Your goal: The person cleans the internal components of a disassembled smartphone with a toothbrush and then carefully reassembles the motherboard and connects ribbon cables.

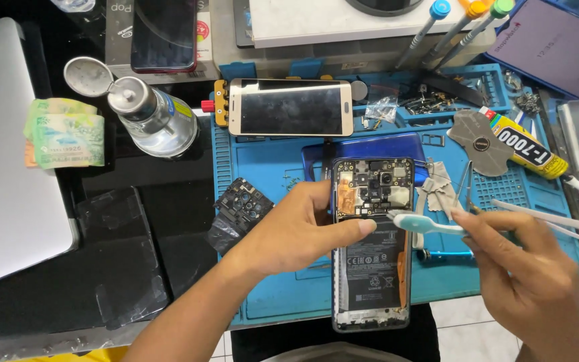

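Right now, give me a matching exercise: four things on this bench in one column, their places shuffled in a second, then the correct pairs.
Things:
1. opened phone
2. toothbrush
3. gold phone
4. metal can

Places:
A. in the right hand
B. off the blue mat, on the dark surface to its left
C. steadied by the left hand
D. at the mat's far edge, screen up

Pairs: 1-C, 2-A, 3-D, 4-B
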